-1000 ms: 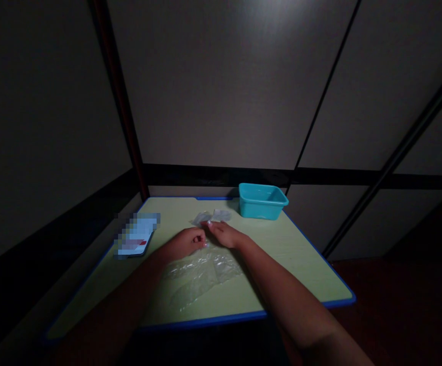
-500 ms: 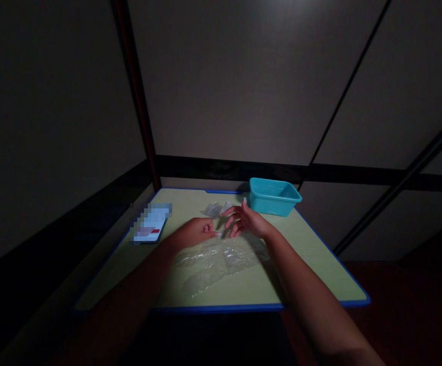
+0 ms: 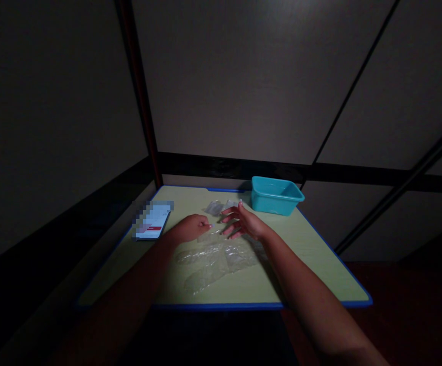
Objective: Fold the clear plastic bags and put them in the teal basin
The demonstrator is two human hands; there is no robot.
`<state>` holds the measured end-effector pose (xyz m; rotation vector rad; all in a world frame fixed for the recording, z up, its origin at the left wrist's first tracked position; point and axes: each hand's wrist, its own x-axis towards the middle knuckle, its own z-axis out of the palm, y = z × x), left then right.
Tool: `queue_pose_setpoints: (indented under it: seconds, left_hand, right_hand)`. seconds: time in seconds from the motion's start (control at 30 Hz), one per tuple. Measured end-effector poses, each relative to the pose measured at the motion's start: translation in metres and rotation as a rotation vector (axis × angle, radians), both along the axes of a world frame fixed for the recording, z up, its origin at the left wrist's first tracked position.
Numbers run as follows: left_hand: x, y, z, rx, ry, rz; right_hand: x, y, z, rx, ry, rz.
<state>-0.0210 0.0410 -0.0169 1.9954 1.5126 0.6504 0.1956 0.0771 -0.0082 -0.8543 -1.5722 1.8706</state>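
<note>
My left hand [image 3: 191, 227] is closed, with thumb and forefinger pressed together above the middle of the table; whatever the pinch may hold is too small to name. To its right my right hand [image 3: 245, 222] has its fingers apart and holds nothing. The hands do not touch each other. Below them a crumpled clear plastic sheet [image 3: 209, 264] lies flat on the table. Just beyond the fingers sits a small clear plastic piece [image 3: 214, 207], with another [image 3: 230, 204] beside it, partly hidden by my right hand.
A turquoise basket [image 3: 276, 203] stands at the table's back right corner. On the left lies a phone [image 3: 156, 221] with its screen lit, partly blurred. The pale table [image 3: 312, 264] has a blue edge, and dark panelled walls rise behind and to the left.
My left hand has drawn back a little to the left, widening the space between the hands. The fingers of my right hand are spread slightly more. The view has shifted a little.
</note>
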Motion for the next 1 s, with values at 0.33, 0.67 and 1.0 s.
queue_pose_setpoints:
  seconds: [0.33,0.67,1.0]
  left_hand:
    - [0.001,-0.003,0.006,-0.074,0.197,-0.051]
    - [0.002,-0.004,0.015,-0.048,0.003,-0.097]
    - [0.01,-0.004,0.005,0.441,0.072,-0.02]
  right_hand:
    - [0.013,0.01,-0.004,-0.035,-0.145,0.011]
    - [0.036,0.027,-0.005,-0.005,-0.273,-0.144]
    - [0.038,0.021,0.007,0.047,-0.348,-0.247]
